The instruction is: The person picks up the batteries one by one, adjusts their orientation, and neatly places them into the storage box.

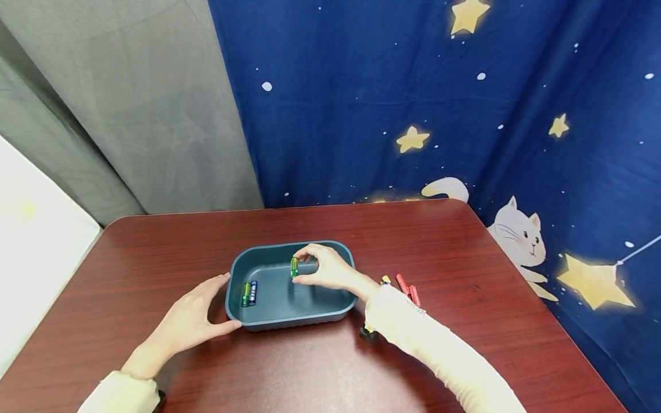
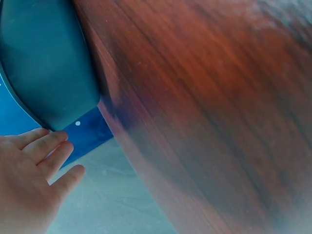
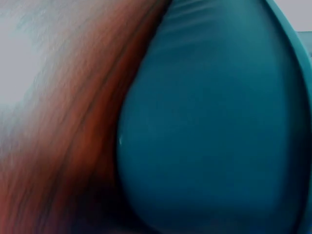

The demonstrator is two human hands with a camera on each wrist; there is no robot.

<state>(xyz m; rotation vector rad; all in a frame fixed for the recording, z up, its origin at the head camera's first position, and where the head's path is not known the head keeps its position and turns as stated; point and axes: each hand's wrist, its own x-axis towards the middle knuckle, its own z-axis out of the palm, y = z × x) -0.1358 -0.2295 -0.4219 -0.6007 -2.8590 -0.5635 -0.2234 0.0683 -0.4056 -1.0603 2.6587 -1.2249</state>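
Note:
A blue-grey plastic bin stands on the table, also close up in the left wrist view and the right wrist view. Inside it, at the left, a green battery and a dark blue battery lie side by side. My right hand pinches another green battery, held roughly upright over the bin, between thumb and fingers; this hand does not show in the right wrist view. At the bin's left end my left hand has its fingers and thumb spread, the tips at the rim.
Right of the bin, several red cylinders lie on the brown wooden table. A small black and yellow object is partly covered by the right sleeve. Behind the table hang a grey curtain and a blue star-patterned curtain.

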